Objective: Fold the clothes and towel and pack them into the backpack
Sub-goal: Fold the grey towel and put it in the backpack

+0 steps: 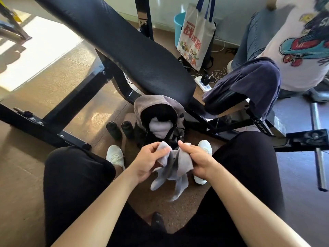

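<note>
A black bench (135, 56) slants across the floor, with a navy garment (249, 81) draped over its seat pad. The open backpack (142, 107) stands beneath it between the person's feet, with pale folded fabric (160, 128) inside and two bottles (114, 130) just beside it. Above the knees hangs a grey cloth (178, 168): the left hand (147, 161) pinches its upper edge between thumb and fingers, and the right hand (197, 161) curls its fingers round the other side.

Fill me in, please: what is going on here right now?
A seated person holds a small grey cloth in both hands, left hand and right hand pinching its upper part, near the open backpack on the floor. A pale folded item already sits inside it. A dark blue garment lies draped over the bench pad, not yet packed.
</note>
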Motion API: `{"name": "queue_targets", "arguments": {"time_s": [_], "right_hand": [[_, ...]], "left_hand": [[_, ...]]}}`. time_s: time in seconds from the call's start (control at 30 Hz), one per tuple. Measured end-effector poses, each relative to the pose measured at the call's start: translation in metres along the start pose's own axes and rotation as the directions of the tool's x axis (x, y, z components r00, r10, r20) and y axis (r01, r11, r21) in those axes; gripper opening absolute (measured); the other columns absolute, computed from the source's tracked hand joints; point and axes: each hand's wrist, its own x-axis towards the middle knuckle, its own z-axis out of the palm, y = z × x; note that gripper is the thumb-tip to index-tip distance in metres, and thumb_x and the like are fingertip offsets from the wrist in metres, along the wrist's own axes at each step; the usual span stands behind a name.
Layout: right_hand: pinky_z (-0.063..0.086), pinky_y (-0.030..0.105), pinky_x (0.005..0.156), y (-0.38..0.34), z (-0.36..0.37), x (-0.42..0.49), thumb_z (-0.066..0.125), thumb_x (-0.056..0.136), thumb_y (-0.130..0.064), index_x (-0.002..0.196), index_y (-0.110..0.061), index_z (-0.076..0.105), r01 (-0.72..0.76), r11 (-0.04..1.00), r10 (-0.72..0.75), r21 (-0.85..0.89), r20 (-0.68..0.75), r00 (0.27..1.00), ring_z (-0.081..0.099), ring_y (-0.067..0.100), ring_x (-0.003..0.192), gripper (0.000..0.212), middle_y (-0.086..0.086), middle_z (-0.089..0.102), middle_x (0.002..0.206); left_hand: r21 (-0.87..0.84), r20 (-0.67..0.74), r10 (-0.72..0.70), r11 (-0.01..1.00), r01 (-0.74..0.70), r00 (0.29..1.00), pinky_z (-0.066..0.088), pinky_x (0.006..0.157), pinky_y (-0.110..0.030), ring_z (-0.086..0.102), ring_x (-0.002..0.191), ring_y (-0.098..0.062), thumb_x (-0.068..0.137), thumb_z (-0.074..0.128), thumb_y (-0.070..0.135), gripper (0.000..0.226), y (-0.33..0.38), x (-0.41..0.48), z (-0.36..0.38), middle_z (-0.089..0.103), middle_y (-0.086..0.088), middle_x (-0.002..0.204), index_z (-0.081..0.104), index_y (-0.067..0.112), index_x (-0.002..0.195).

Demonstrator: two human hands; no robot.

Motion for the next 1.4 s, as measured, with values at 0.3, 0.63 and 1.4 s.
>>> {"name": "queue_targets", "arguments": {"time_s": [0.3,0.63,1.4], "right_hand": [[0.054,0.046,0.100,0.008,0.003,0.001,0.060,0.096,0.001,0.122,-0.005,0.058,0.216,0.970,-0.220,0.111,0.024,0.975,0.065,0.032,0.106,0.027,0.023,0.066,0.113],[0.061,0.042,0.088,0.017,0.006,0.000,0.074,0.085,0.005,0.100,-0.010,0.071,0.611,0.552,-0.666,-0.568,0.141,0.733,0.073,0.024,0.097,0.021,0.008,0.071,0.099],[0.051,0.026,0.069,0.014,0.008,-0.001,0.068,0.091,-0.001,0.093,-0.017,0.062,0.601,0.221,-0.740,-0.768,0.269,0.616,0.059,0.013,0.077,0.017,-0.004,0.062,0.087]], "left_hand": [[0.007,-0.037,0.111,0.994,-0.111,0.993,0.056,0.080,-0.025,0.072,0.096,-0.017,0.092,0.069,0.001,0.026,-0.013,0.003,0.009,0.075,-0.005,0.101,0.070,0.009,0.117],[-0.200,0.005,0.064,0.978,-0.061,0.998,0.056,0.085,-0.030,0.070,0.103,-0.026,0.098,0.060,0.001,0.028,-0.013,0.005,0.004,0.071,-0.018,0.110,0.068,0.004,0.124],[0.227,-0.023,0.241,0.946,-0.229,0.970,0.055,0.090,-0.027,0.072,0.107,-0.016,0.098,0.064,0.009,0.020,-0.014,0.009,-0.006,0.079,-0.002,0.106,0.077,0.014,0.113]]}}
